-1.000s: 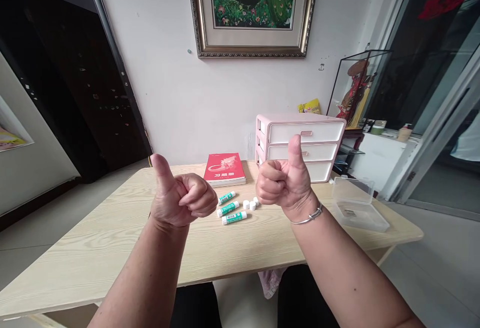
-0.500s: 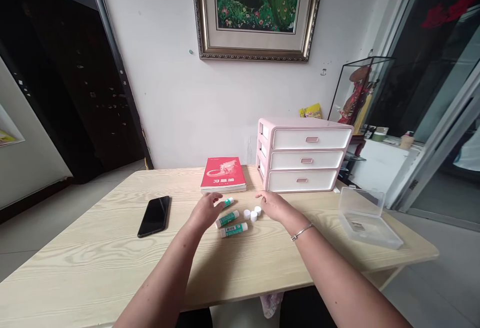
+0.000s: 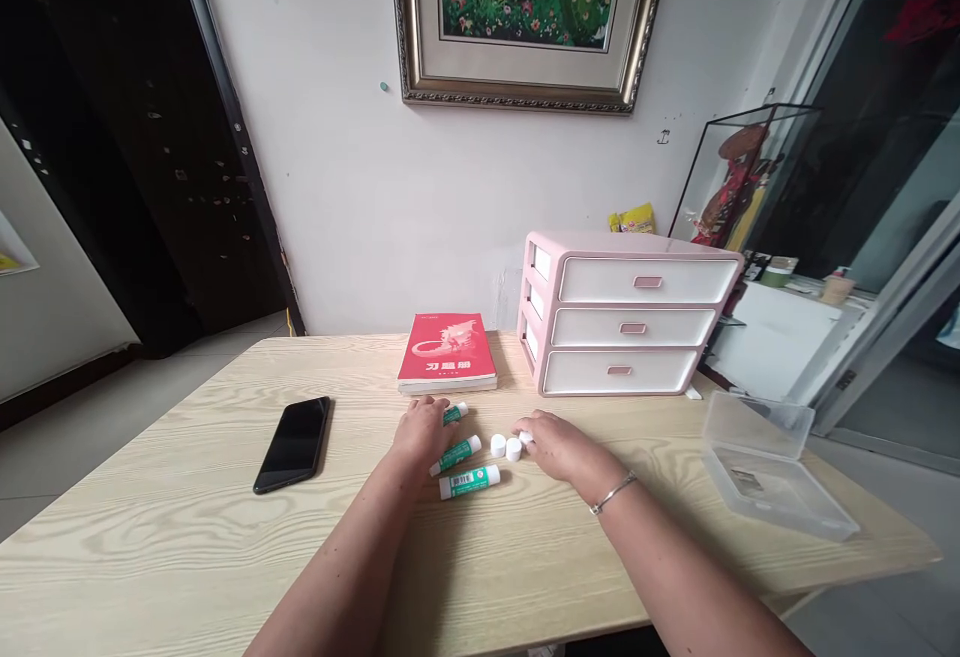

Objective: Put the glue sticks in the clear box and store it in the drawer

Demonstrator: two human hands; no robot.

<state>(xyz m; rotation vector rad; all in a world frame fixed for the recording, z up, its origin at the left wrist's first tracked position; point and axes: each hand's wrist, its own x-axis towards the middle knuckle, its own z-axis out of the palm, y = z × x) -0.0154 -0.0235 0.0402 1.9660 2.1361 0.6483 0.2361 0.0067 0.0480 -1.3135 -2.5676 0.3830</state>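
My left hand is closed round the farthest of three green-and-white glue sticks, its fingers covering the left end. Nearer to me lie a second glue stick, partly behind that hand, and a third glue stick with its barcode turned up. My right hand pinches a small white cap at its fingertips, low over the table. Just left of it stand two more loose caps, a white cap and another white cap.
A red book lies behind the glue sticks. To its right stands a pink-and-white drawer unit. A black phone rests on the left of the wooden table. An open clear plastic box is near the right edge.
My left hand has come down onto the farthest glue stick. My right hand has lowered and its fingers have closed on the rightmost cap. The view has shifted slightly.
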